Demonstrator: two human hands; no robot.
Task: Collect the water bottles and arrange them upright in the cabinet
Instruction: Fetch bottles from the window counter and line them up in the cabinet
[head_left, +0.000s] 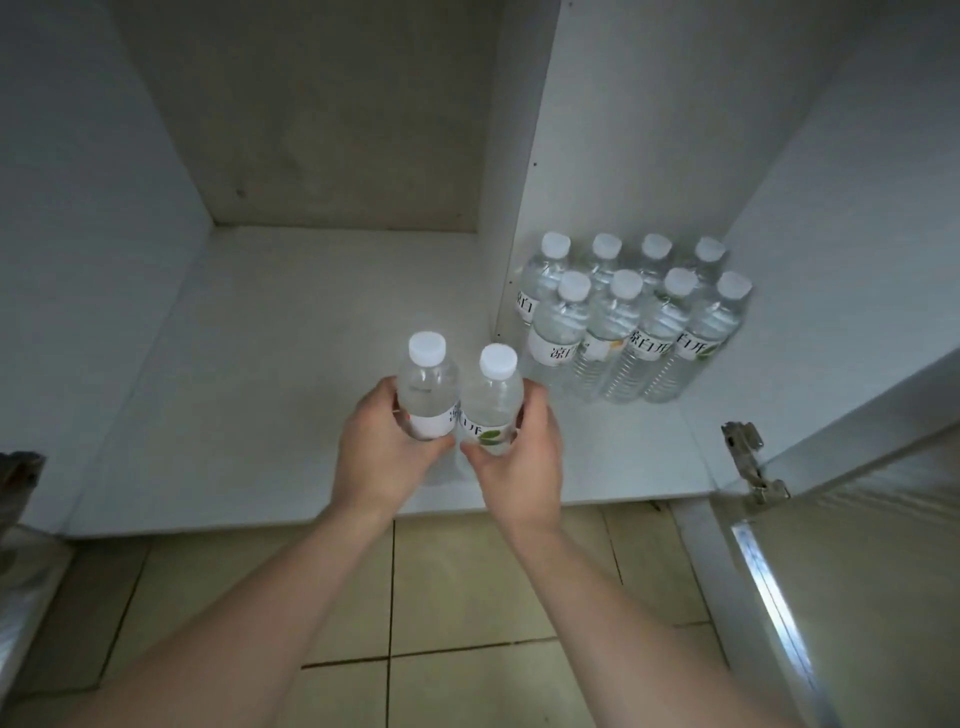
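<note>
Fingers on both my hands are wrapped round a bottle each right now. Left hand (387, 447) grips the left bottle (427, 387) around its lower half, thumb across the label, and my right hand (522, 460) does the same with the right bottle (492, 397), the one with the little green leaf on the label. Both are upright, white caps on, side by side and touching, pretty much dead centre of my view over the front part of the cabinet shelf (291, 364). I can't tell if their bottoms are on the shelf, since my hands cover that bit.

Closest to me, down at 6 o'clock, is the tiled floor (457, 613), beige with dark grout lines. Off at 4 o'clock the open cabinet door (857, 597) swings out, with a metal hinge (748, 457) up where it meets the frame.

Further in, at about 2 o'clock from my hands, the stored bottles (639, 322) stand upright in two rows of four, packed tight and just right of a vertical divider panel (530, 182). Past that, at 12 o'clock, there's the grey back wall (332, 114) of the cabinet.
</note>
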